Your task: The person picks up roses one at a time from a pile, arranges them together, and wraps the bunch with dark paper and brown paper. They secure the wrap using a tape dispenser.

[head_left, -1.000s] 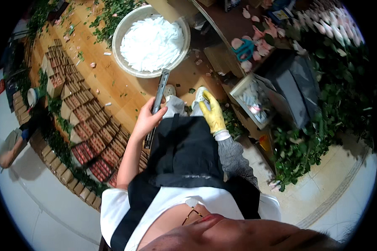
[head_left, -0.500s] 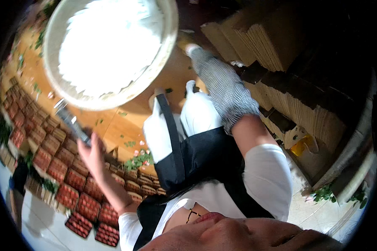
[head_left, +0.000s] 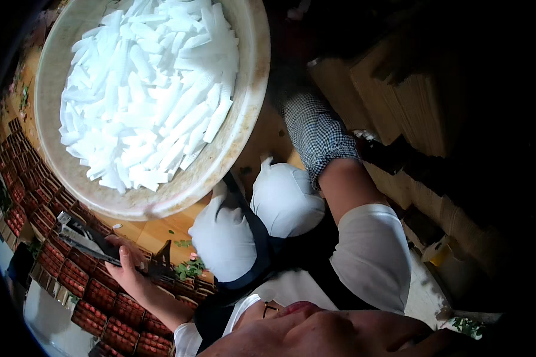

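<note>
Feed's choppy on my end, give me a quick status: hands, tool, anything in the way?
Left hand gripping a dark metal tool over the rows of small red boxes. Right hand out of sight past its checked sleeve. Big bowl of white strips close ahead.

Big round bowl [head_left: 244, 143] heaped with white strips [head_left: 149, 89] sits far left on my wooden desk [head_left: 155, 229], small red boxes [head_left: 101, 297] rowed near left, cardboard stacks [head_left: 399, 101] right.
</note>
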The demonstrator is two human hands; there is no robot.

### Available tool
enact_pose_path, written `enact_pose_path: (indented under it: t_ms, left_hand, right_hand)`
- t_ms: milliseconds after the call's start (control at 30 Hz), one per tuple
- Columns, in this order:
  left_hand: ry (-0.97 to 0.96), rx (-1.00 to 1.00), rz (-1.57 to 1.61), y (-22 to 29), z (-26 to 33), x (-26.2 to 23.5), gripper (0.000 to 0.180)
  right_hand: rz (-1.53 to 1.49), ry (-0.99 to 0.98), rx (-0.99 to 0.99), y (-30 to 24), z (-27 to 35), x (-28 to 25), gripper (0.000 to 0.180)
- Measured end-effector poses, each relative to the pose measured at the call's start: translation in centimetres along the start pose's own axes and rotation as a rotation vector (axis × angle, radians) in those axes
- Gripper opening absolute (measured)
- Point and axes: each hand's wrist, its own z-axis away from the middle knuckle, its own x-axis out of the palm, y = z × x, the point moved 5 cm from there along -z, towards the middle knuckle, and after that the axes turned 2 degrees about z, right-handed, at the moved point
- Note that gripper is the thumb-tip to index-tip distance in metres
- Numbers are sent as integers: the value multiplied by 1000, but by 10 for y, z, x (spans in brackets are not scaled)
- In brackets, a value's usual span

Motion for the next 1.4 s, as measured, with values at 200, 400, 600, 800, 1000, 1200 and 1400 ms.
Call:
enact_pose_path:
  t_ms: [200,400,600,800,1000,1200,1400]
  left_hand:
    - [96,-173,-43,47,45,-12,36]
    - [41,-327,-29,128,83,11,25]
    - [-349,-445,-123,233,136,47,18]
    - [-531,-338,-18,347,212,50,34]
    - [-652,-334,-18,440,258,55,33]
    - [-749,-273,-124,492,291,105,31]
    - [-706,-232,-234,510,310,149,33]
  right_hand:
    - [-67,93,-59,-23,108,-29,34]
    - [-836,-7,171,-17,287,-115,29]
    - [-1379,-231,-72,-151,505,-294,23]
    - [-1673,-384,-114,-260,681,-440,23]
    - [-1788,-276,-53,-282,770,-523,22]
    - [-1614,-84,-109,-249,787,-586,18]
    - [-1464,-172,-221,-204,785,-647,21]
